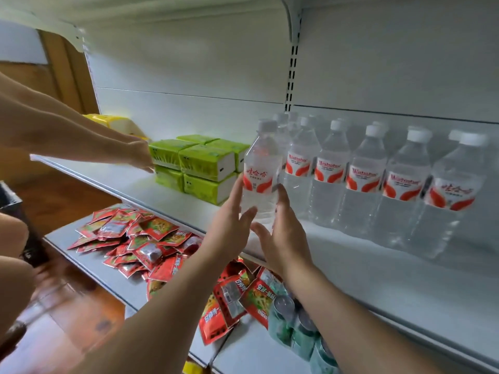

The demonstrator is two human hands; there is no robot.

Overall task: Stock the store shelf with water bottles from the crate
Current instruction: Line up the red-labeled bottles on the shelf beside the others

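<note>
A clear water bottle (261, 168) with a red and white label and a white cap stands upright on the white shelf (351, 255), at the left end of a row of several like bottles (364, 174). My left hand (232, 220) touches its left side with straight fingers. My right hand (280, 228) lies along its right side, fingers straight and thumb spread below. Neither hand curls round the bottle. The crate is out of view.
Green tissue packs (199, 168) are stacked left of the bottles, and another person's hand (140, 155) reaches to them. Red snack packets (151, 238) and green cans (294, 327) lie on the lower shelf (256, 354). A dark bin (13, 209) stands at the left on the wooden floor.
</note>
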